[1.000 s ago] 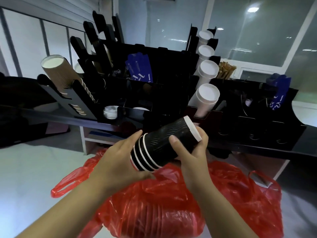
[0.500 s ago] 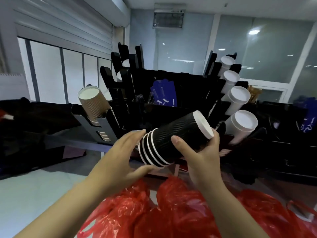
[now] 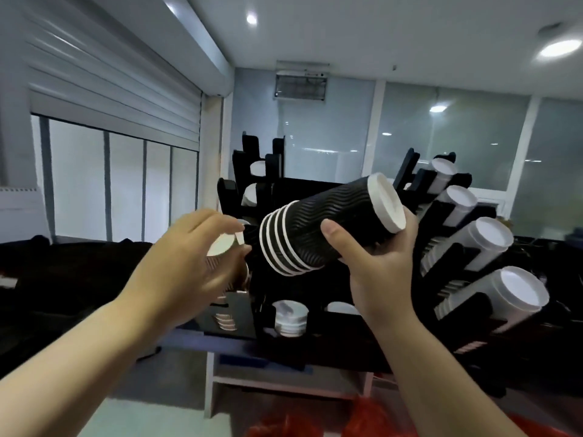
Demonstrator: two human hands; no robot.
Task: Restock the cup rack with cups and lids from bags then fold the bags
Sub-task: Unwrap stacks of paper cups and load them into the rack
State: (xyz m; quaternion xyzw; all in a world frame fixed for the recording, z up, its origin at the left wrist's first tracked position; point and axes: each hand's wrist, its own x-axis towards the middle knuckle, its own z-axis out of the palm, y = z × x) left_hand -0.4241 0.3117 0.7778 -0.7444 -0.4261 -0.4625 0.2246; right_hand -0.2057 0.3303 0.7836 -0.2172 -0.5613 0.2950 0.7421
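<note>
my right hand [image 3: 378, 266] gripped the stack of black cups [image 3: 328, 228] around its middle, thumb on the near side and fingers curled underneath and behind. the stack lay tilted, white base up and to the right, rims down and to the left. it was held in the air in front of the cup rack [image 3: 315, 351], seated in no slot that i could see. my left hand [image 3: 186, 263] was at the brown cup stack [image 3: 222, 247] in the rack's left holder, fingers bent over its white end. the hand was blurred, and i could not tell whether it gripped that stack or only touched it. to the right, four stacks of white cups [image 3: 485, 238] sat in angled holders, one above the other. a stack of white lids [image 3: 290, 313] stood in a low compartment below the black cups. a red bag [image 3: 375, 417] showed at the bottom edge, beside my right forearm.
</note>
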